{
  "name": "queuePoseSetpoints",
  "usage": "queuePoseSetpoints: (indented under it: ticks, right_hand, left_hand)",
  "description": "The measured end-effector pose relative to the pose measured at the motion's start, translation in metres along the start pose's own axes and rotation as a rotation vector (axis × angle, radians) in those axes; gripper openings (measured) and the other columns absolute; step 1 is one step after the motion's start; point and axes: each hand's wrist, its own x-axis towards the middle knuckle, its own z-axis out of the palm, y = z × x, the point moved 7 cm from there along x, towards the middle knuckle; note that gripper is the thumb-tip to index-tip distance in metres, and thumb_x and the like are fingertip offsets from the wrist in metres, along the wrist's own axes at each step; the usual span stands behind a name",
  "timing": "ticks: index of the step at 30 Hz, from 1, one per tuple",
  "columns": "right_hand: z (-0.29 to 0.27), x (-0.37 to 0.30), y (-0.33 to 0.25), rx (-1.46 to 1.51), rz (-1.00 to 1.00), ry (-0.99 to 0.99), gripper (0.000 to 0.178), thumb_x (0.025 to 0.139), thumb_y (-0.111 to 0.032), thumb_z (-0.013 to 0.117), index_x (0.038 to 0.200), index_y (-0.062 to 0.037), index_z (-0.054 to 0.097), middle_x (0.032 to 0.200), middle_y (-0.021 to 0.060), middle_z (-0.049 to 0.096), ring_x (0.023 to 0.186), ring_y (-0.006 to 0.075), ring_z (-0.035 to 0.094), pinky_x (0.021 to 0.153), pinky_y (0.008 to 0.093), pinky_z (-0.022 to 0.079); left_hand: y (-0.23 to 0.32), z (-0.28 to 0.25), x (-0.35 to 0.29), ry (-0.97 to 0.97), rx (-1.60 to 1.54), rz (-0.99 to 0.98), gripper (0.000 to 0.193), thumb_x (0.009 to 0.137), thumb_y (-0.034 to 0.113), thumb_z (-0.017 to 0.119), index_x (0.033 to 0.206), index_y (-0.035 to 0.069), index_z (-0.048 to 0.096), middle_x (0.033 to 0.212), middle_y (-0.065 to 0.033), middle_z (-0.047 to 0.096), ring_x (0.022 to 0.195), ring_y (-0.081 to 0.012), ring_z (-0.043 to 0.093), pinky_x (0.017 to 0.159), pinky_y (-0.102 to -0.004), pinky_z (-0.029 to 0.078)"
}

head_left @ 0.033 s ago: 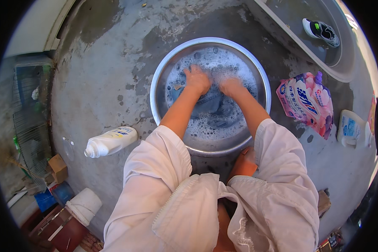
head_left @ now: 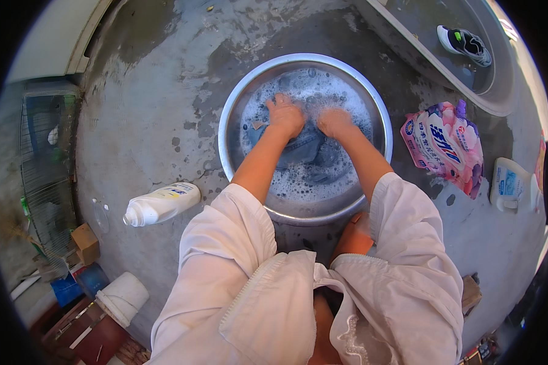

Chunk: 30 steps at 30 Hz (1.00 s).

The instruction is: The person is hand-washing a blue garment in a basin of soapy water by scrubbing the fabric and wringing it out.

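A wide metal basin holds sudsy water and a soaked blue denim garment, partly under the foam. Over the garment's far left part lies my left hand, its fingers spread and resting on the cloth. To its right, my right hand is curled at the garment's upper edge, with its fingertips down in the suds. A small tan patch shows on the cloth beside my left wrist. How far the garment reaches under the foam is hidden.
A white bottle lies left of the basin. Right of it are a pink and purple pouch and a white jug. A grey tub with a sneaker stands far right. A white bucket sits near left.
My right hand was smeared by motion and looks still now. The garment shows a little more through the foam beside it. My left hand has hardly moved.
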Motion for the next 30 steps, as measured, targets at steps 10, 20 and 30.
queuePoseSetpoints:
  ticks: [10,20,30]
  right_hand:
    - [-0.020,-0.058,0.032,0.527,-0.428,0.280,0.077,0.066,-0.013,0.067,0.136,-0.0136,0.037,0.126,0.0188,0.049,0.117,0.0307,0.047,0.098,0.0343,0.036]
    - [-0.098,-0.142,-0.008,1.440,-0.558,0.472,0.030,0.076,-0.019,0.066,0.101,-0.0032,0.059,0.091,0.0022,0.059,0.084,0.0109,0.053,0.078,0.0256,0.043]
    - [-0.075,-0.217,-0.128,0.327,-0.549,1.355,0.033,0.082,-0.033,0.056,0.090,-0.0017,0.055,0.109,0.0118,0.053,0.090,0.0306,0.054,0.078,0.0369,0.044]
  left_hand:
    - [-0.020,-0.091,-0.054,0.422,-1.322,0.102,0.037,0.093,0.030,0.047,0.116,0.002,0.052,0.115,-0.0112,0.052,0.107,-0.0201,0.047,0.097,-0.0368,0.032]
    - [-0.053,-0.170,-0.069,0.315,-2.304,0.106,0.043,0.092,0.041,0.045,0.101,0.001,0.059,0.101,-0.0115,0.063,0.094,-0.0244,0.060,0.090,-0.0380,0.046]
    - [0.013,-0.105,-0.087,-0.192,-2.474,0.040,0.041,0.090,0.047,0.035,0.079,0.014,0.056,0.075,-0.0025,0.058,0.069,-0.0191,0.059,0.065,-0.0337,0.050]
